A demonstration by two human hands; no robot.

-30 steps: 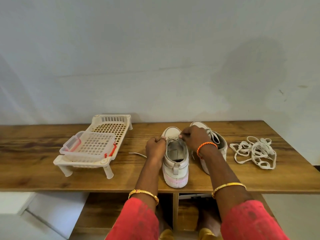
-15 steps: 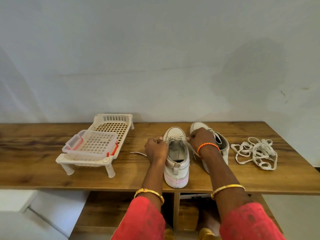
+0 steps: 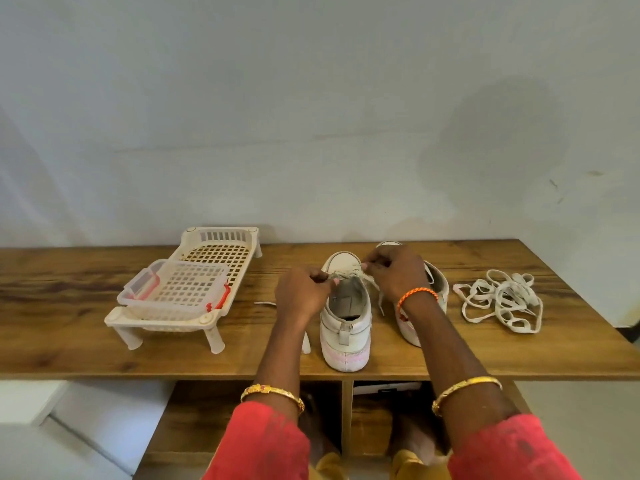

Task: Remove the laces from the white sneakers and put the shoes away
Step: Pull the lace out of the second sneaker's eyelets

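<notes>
Two white sneakers stand side by side on the wooden bench (image 3: 346, 370), heels toward the person. The left sneaker (image 3: 346, 320) is the one being worked on: both hands meet over its lacing, toward its twelve o'clock end. The left hand (image 3: 303, 296) has its fingers (image 3: 320, 277) curled in, pinching the lace (image 3: 372, 284) at the shoe's ten o'clock side. The right hand (image 3: 398, 277) is likewise curled, its fingers (image 3: 372, 266) pinching the same lace at the one o'clock side, just behind the toe cap. A loose end of that lace trails down the gap between the two shoes.

The right sneaker (image 3: 438, 289) sits just beside the first, at its three o'clock, largely hidden behind the right wrist.

Farther out at three o'clock, well apart from the shoes, a pile of loose white laces (image 3: 498, 304) lies tangled on the wood. At nine o'clock stands a cream plastic rack (image 3: 207, 318) on short legs, with a clear plastic basket (image 3: 173, 292) with red clips resting on its near end. Another white lace tip (image 3: 265, 303) shows on the bench between the rack and the left hand.
</notes>
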